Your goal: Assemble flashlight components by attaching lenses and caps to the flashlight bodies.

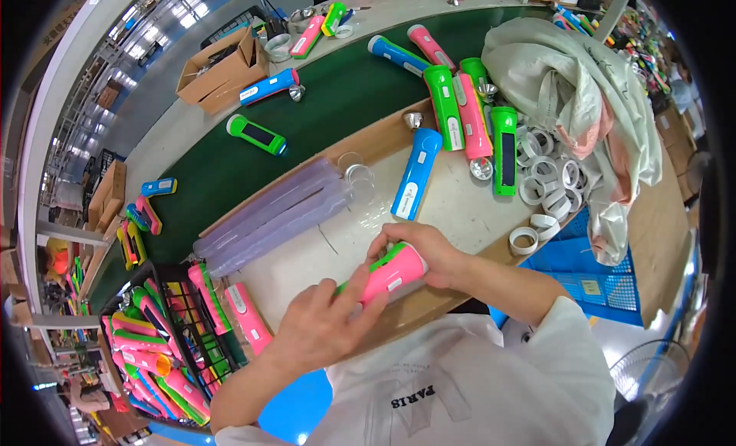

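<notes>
Between my two hands, over the near edge of the work table, is a pink and green flashlight (395, 273). My left hand (326, 319) wraps its fingers round the body of it. At its wide head, my right hand (424, 250) grips the rim; what the fingertips cover there is hidden. A blue flashlight (416, 174) lies just beyond my hands. To the left of my left hand rests a pink flashlight (248, 318) on the table edge.
A black crate (203, 350) full of flashlights stands at left. Clear plastic sleeves (280, 212) lie on the tray. White rings (544, 170) and a pale sack (567, 86) sit at right, beside green flashlights (504, 151). The green conveyor belt (192, 170) carries more flashlights.
</notes>
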A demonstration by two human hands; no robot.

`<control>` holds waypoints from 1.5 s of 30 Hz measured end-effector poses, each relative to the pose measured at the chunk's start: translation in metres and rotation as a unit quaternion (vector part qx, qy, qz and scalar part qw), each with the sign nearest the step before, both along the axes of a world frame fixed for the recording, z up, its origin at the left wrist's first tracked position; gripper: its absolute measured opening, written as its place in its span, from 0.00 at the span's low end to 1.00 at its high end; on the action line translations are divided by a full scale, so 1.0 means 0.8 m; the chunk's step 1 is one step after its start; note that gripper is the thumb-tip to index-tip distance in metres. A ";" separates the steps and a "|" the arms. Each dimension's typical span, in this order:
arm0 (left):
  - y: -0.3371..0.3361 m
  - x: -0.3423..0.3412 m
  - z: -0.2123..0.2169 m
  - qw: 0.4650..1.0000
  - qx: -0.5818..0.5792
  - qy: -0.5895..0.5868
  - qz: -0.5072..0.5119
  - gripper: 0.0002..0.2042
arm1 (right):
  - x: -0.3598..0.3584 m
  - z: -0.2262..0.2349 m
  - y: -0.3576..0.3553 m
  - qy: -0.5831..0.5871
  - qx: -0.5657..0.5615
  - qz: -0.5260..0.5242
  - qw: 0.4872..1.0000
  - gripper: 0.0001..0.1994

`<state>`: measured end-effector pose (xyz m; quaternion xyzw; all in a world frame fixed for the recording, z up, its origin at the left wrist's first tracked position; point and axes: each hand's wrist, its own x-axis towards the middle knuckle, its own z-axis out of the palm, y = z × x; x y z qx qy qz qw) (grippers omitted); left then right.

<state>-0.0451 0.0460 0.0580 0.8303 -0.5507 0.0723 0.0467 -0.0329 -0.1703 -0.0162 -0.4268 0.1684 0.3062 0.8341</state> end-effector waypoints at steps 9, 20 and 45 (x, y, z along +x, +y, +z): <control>0.009 -0.004 -0.020 0.914 -0.247 0.318 0.050 0.29 | -0.043 0.033 -0.026 -0.570 -0.267 -0.033 0.776 0.20; -0.006 0.004 -0.049 0.886 -0.278 0.360 0.093 0.30 | -0.028 0.007 -0.027 -0.440 -0.238 -0.030 0.865 0.22; -0.042 -0.071 -0.086 0.539 -0.296 0.740 0.271 0.24 | -0.032 0.016 0.013 -0.223 0.107 -0.143 0.958 0.19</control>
